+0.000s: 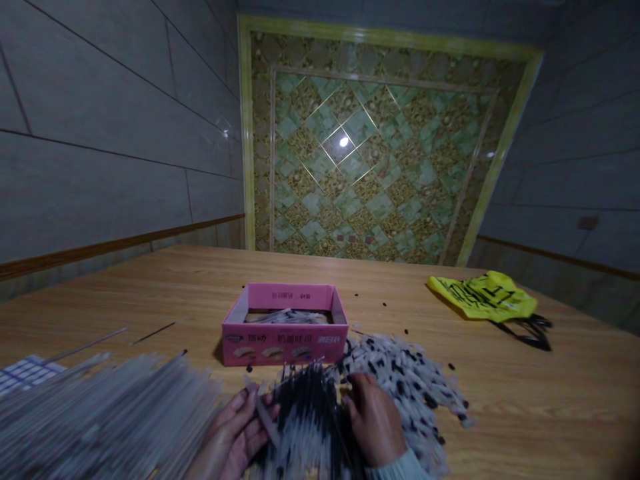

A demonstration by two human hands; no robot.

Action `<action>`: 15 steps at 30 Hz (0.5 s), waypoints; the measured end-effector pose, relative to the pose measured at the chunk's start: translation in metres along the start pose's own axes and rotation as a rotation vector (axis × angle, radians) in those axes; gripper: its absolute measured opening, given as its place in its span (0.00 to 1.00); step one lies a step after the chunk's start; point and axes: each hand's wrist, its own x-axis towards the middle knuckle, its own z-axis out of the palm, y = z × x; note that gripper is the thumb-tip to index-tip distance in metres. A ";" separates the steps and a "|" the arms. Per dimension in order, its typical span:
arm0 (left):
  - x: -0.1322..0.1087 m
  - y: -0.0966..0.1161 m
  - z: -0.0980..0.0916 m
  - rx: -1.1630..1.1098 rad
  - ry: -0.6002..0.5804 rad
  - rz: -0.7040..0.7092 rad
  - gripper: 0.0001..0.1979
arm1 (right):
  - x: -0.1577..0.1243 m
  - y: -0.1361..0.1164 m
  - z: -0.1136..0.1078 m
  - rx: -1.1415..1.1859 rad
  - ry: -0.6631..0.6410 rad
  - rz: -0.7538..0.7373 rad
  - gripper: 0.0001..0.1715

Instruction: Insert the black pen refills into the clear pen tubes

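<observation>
My left hand (240, 427), palm turned up, pinches a thin translucent plastic strip (267, 421) between thumb and fingers. Just right of it lies a heap of dark and clear thin strips (307, 407). My right hand (376, 420) is at that heap's right edge, its fingers curled inward; what they hold, if anything, is hidden. Beside and beyond this hand spreads a pile of small white and black pieces (400, 367). A pink open box (285, 345) with more thin strips (293, 316) inside stands just beyond both hands.
A large bundle of long translucent strips (110, 413) covers the table's left front, over a blue-and-white checked cloth (25, 375). A yellow bag (485, 297) with black handles lies at the right on the wooden table (545, 400). Tiny black bits are scattered about.
</observation>
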 end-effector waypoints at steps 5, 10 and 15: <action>0.001 -0.001 0.001 0.028 0.013 0.028 0.16 | -0.010 -0.012 -0.014 -0.161 -0.208 -0.003 0.10; 0.002 0.001 0.002 -0.031 0.023 0.098 0.18 | -0.013 -0.009 -0.005 -0.276 -0.322 -0.033 0.10; 0.005 0.003 0.000 -0.141 0.061 0.075 0.15 | -0.009 -0.014 -0.003 0.102 -0.220 -0.036 0.04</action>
